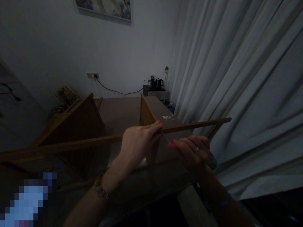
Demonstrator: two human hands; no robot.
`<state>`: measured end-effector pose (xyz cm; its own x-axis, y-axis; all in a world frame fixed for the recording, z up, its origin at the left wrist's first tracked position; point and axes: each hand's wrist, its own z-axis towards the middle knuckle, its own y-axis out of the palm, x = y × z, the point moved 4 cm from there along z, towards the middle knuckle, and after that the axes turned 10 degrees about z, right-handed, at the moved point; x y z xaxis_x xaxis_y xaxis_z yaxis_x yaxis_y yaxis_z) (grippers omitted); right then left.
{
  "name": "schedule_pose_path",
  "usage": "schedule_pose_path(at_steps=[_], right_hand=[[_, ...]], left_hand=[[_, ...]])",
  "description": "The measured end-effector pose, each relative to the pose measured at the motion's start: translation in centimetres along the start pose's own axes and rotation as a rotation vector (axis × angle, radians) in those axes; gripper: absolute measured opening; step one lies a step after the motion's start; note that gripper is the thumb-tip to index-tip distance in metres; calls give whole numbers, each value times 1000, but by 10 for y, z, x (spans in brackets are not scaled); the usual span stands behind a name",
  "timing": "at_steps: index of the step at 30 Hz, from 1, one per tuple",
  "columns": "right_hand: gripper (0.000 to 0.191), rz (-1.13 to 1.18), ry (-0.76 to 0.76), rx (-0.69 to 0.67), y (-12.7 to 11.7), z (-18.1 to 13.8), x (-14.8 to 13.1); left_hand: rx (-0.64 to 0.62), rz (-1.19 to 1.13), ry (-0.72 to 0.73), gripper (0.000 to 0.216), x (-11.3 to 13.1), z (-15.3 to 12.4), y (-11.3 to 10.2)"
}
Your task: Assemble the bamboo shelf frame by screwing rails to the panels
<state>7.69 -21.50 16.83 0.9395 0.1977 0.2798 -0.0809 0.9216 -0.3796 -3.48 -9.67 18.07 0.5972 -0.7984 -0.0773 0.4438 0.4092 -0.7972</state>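
A long wooden rail (194,126) runs across the view, part of a brown wooden furniture frame. My left hand (136,142) is closed around the rail near the middle, where an upright wooden panel (146,112) meets it. Just to the right, my right hand (193,149) pinches a thin metal rod (166,138), like the shaft of a small tool. Its tip reaches the underside of the rail beside my left fingertips. Whatever handle it has is hidden in my right hand.
Another wooden panel (78,129) stands at the left, with dried plant stems (66,96) behind it. Beyond the frame, a black kettle (159,83) sits on a small cabinet (155,93). A cable (118,92) runs along the wall. Pale curtains (236,78) hang close on the right.
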Motion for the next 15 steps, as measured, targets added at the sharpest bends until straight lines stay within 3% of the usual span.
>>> schedule_pose_path(at_steps=[11,15], right_hand=[[23,79,161,-27,8,-8,-1],[12,123,125,-7,8,-6,-2]], left_hand=[[-4,9,29,32,0,0,1],[-5,25,40,34,1,-1,-1]])
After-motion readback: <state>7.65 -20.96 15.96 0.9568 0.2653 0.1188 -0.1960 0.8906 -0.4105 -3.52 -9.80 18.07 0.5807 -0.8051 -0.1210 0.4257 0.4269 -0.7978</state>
